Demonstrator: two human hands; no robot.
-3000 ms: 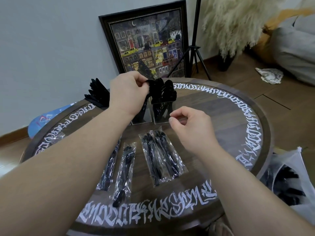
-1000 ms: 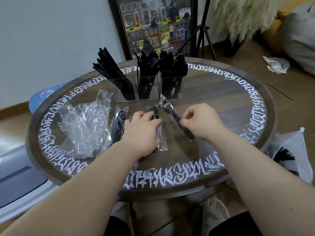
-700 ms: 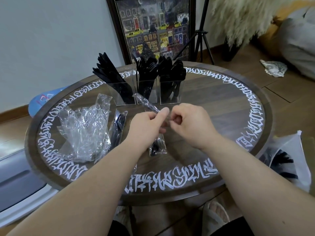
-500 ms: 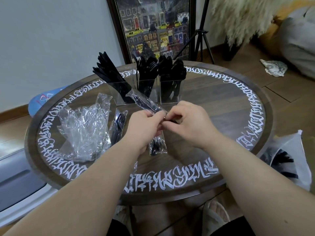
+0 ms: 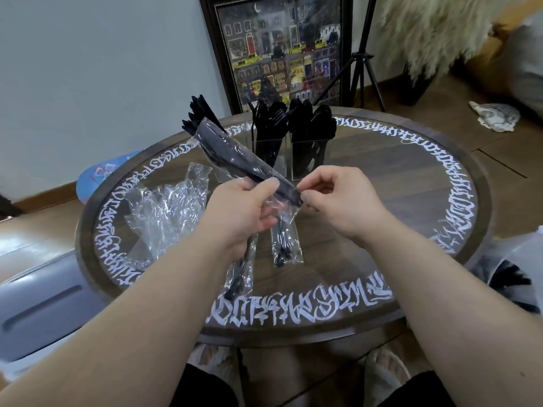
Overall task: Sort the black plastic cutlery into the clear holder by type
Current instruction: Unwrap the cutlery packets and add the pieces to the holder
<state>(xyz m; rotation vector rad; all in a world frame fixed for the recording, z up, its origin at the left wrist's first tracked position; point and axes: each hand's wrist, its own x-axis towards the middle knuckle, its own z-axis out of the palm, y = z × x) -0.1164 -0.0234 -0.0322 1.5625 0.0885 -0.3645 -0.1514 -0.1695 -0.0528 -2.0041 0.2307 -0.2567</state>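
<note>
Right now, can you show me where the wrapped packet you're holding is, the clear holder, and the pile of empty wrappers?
wrapped packet [image 5: 235, 155], head view, middle of the plastic sleeve.
clear holder [image 5: 308, 157], head view, front wall of right compartment.
empty wrappers [image 5: 167, 212], head view, middle of the crinkled pile.

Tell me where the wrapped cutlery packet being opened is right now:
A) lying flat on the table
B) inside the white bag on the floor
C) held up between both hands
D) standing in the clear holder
C: the left hand and right hand both pinch the near end of the wrapped packet, raised above the table in front of the clear holder.
</note>
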